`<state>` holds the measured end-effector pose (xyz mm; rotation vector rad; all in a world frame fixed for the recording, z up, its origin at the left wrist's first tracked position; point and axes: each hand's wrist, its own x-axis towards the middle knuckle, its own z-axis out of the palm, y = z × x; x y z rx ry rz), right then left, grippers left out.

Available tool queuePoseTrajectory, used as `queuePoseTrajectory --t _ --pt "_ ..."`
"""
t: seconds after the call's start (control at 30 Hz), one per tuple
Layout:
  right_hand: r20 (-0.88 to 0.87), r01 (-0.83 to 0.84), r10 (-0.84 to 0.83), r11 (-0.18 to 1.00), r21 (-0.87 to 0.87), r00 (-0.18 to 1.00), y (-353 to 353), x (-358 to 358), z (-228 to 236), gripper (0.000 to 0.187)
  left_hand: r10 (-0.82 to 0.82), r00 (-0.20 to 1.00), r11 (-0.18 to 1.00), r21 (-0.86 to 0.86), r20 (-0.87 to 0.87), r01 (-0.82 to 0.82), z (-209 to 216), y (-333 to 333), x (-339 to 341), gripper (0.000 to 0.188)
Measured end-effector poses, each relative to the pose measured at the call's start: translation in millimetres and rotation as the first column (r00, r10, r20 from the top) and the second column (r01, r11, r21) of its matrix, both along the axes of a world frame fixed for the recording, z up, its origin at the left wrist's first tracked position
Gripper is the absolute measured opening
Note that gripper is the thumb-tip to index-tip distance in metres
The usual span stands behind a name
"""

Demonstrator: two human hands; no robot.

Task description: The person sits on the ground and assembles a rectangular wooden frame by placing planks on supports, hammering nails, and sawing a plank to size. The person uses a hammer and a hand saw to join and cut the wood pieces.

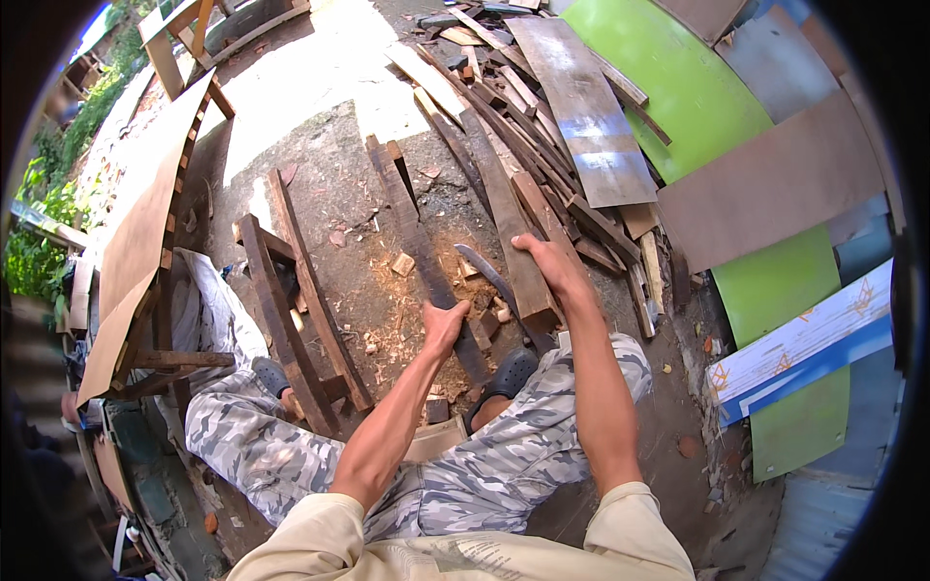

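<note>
My left hand (444, 325) is closed around a long dark wooden plank (415, 242), which slants away from me between my knees. To its right, my right hand (550, 263) grips the edge of a thicker brown wooden beam (513, 232), its near end by my right knee. Between the two pieces lies a machete (489, 271) with a curved dark blade, its lower end near the beam's end. Wood chips and a small offcut block (403, 263) are scattered on the ground around the plank.
A dark wooden frame (276, 320) and a long strip (310, 290) lie left of my hands. A pile of timber (542, 145) is at the far right, beside green sheets (668, 77). A board-topped bench (145, 242) stands at the left. My shoe (504, 382) is close to the plank.
</note>
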<state>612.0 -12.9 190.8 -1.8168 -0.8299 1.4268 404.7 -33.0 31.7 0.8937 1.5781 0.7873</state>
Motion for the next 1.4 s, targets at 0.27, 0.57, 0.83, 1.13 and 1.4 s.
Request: queuePoseTrajectory --t 0.27,0.57,0.83,1.13,1.4 --pt "0.179 -0.028 0.008 0.994 0.110 0.984 -6 7 -20 0.064 0.051 0.991 0.998 0.038 -0.121 -0.047 -6 14 71 0.065" --pt "0.490 -0.177 -0.021 0.918 0.355 0.872 3 -7 -7 0.077 -0.093 0.995 0.993 -0.074 -0.047 0.090 24 -3 13 0.078" --pt "0.634 -0.424 0.168 0.863 0.275 0.755 0 -33 7 0.079 -0.251 0.967 0.959 -0.126 0.048 0.255 14 9 11 0.088" --pt "0.821 -0.761 0.340 0.628 0.165 0.458 -6 -26 -40 0.088 -0.429 0.878 0.902 -0.044 -0.212 0.430 -8 3 -19 0.108" --pt "0.903 -0.972 0.421 0.233 -0.019 0.083 8 -52 -51 0.090 -0.414 0.853 0.884 0.082 -0.318 0.460 24 -43 -30 0.067"
